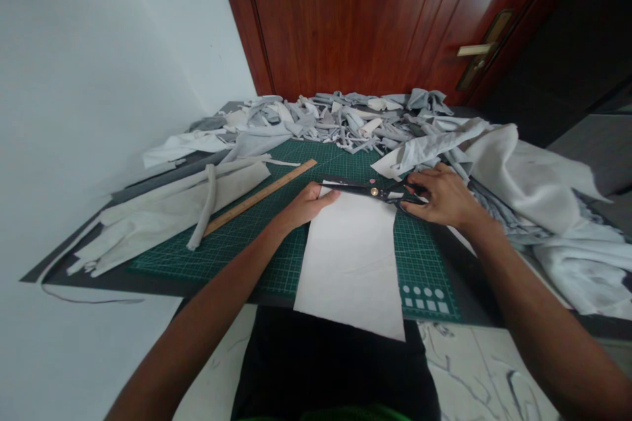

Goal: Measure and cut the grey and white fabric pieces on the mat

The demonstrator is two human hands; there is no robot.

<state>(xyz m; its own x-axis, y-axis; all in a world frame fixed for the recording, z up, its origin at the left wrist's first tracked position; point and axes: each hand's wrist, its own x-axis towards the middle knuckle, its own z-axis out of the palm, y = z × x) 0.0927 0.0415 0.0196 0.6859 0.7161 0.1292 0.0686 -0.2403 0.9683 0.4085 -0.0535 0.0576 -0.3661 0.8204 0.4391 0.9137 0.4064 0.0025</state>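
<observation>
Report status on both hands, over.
Left hand pressing white fabric piece on green cutting mat. Right hand gripping black scissors across fabric's top edge. Wooden ruler beside left hand.

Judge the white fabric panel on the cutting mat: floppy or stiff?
The white fabric panel is probably floppy: the offcuts behind it lie crumpled. It is probably light, and its near end, overhanging the green cutting mat, may droop.
</observation>
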